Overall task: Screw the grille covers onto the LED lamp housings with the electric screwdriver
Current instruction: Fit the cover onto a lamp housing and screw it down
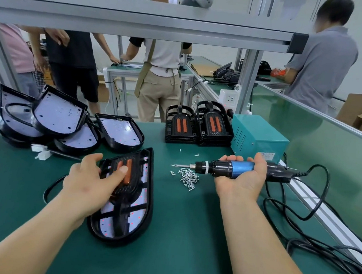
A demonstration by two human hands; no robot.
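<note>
A black LED lamp housing (144, 218) lies on the green mat in front of me, with a black grille cover (133, 176) with orange strips set on it. My left hand (90, 183) rests on the grille cover, thumb across the orange strips, fingers over the housing's left edge. My right hand (241, 179) grips the electric screwdriver (221, 168) by its blue-and-black body, palm up, bit pointing left above a pile of small screws (188, 177).
Several bare lamp housings (57, 115) are stacked at the far left. Two stacks of grille covers (199, 125) stand at the back beside a teal power box (258, 136). The screwdriver's black cable (300, 227) loops on the right. People stand beyond the bench.
</note>
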